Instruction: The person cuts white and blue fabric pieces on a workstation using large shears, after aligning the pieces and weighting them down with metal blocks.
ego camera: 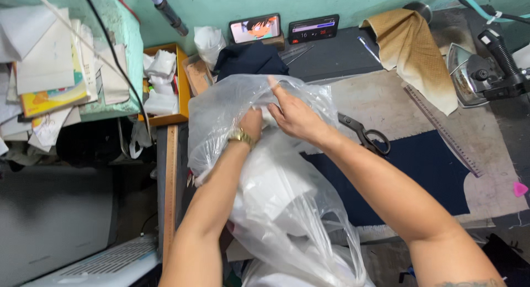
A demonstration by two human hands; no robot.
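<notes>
Where clear plastic bag (287,193) bunches, both hands: left hand (251,123) inside, right hand (295,117) pinching

**What I can't make out**

My left hand (251,123) is buried to the wrist in the clear plastic bag (265,176), fingers hidden. The bag runs off the bottom edge. The iron (480,72) is cut at the right edge.

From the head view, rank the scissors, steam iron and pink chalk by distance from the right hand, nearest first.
1. Scissors, just right of the right hand, on the table.
2. Steam iron, far right, upper edge.
3. Pink chalk, far right, lower down.
</notes>
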